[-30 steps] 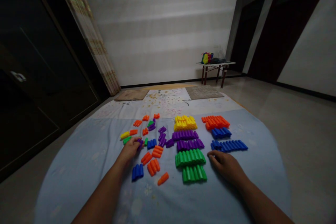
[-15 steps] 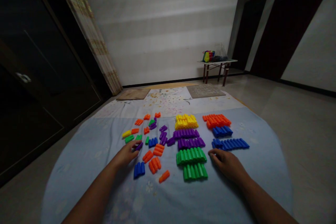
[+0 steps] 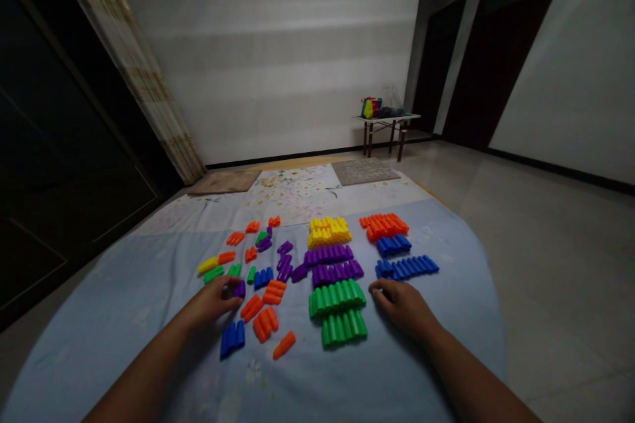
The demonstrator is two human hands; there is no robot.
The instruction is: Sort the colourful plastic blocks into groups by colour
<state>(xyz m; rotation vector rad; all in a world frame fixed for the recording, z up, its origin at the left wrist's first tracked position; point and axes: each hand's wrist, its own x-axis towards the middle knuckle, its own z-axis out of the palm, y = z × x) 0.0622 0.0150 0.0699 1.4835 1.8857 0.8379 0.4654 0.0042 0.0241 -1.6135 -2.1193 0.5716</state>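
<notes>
My left hand [image 3: 214,301] is closed around a purple piece [image 3: 239,289], fingertips at its sides, left of the loose orange pieces [image 3: 266,324]. Blue pieces [image 3: 233,338] lie just in front of it. My right hand [image 3: 403,304] rests on the cloth with its fingers curled together, right of the green rows [image 3: 338,299]; whether anything is between its fingertips is too small to tell. Above the green rows are purple rows [image 3: 337,271] and a yellow stack [image 3: 329,231]. Orange rows [image 3: 384,225] and blue rows [image 3: 407,268] lie farther right.
A light blue flowered cloth [image 3: 163,264] covers the table. Two flat mats, a brown one [image 3: 225,182] and a grey one [image 3: 366,171], lie at its far edge. Beyond, a small side table [image 3: 387,119] holds a colourful bag [image 3: 372,107].
The camera view has turned to the right, shifting the scene left. The purple piece in my left hand now stands more upright. My right hand keeps its place beside the green rows.
</notes>
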